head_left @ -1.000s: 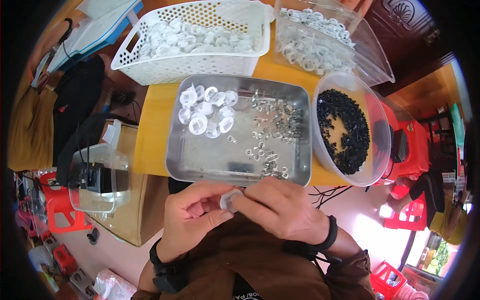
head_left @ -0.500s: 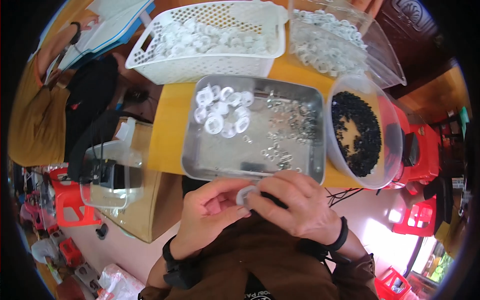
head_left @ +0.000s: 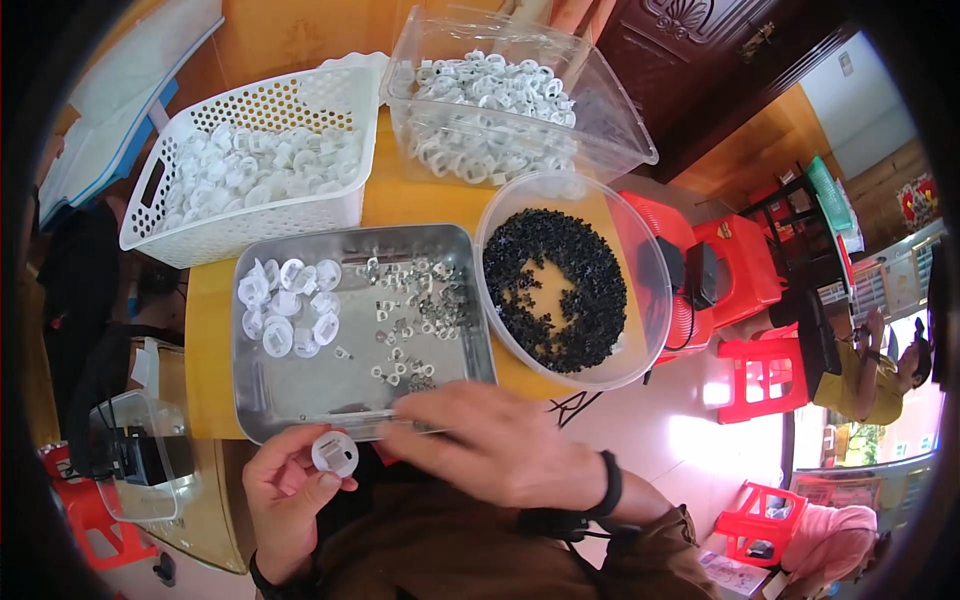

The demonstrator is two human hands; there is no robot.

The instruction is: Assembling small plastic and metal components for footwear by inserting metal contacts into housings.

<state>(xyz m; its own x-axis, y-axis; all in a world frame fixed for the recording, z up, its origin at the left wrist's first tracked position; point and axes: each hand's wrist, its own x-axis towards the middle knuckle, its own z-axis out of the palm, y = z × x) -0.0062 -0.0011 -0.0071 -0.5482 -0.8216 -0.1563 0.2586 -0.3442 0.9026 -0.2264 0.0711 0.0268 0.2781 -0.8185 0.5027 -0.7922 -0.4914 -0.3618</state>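
Observation:
My left hand [head_left: 291, 500] pinches a round white plastic part [head_left: 335, 455] with a raised centre between thumb and fingers, just off the near left edge of a shallow metal tray [head_left: 360, 405]. Over the tray's near right edge is my right hand [head_left: 490, 445], blurred by motion, its fingers pointing left. A thin line shows by its fingers, but I cannot tell whether it is held. Inside the tray, similar white round parts [head_left: 278, 337] lie grouped at left, and many tiny metal rings or clips [head_left: 430, 300] are scattered at right.
Behind the tray stand a white perforated basket [head_left: 250, 215] and a clear plastic bin [head_left: 520, 150], both full of white parts. A round clear tub [head_left: 650, 330] of small black pieces [head_left: 560, 340] adjoins the tray's right side. Red stools [head_left: 760, 375] and seated people are at right.
The view has swung right. My hands have come apart: the left keeps the white part, now showing its face, while the right has moved away toward the tray's near right edge.

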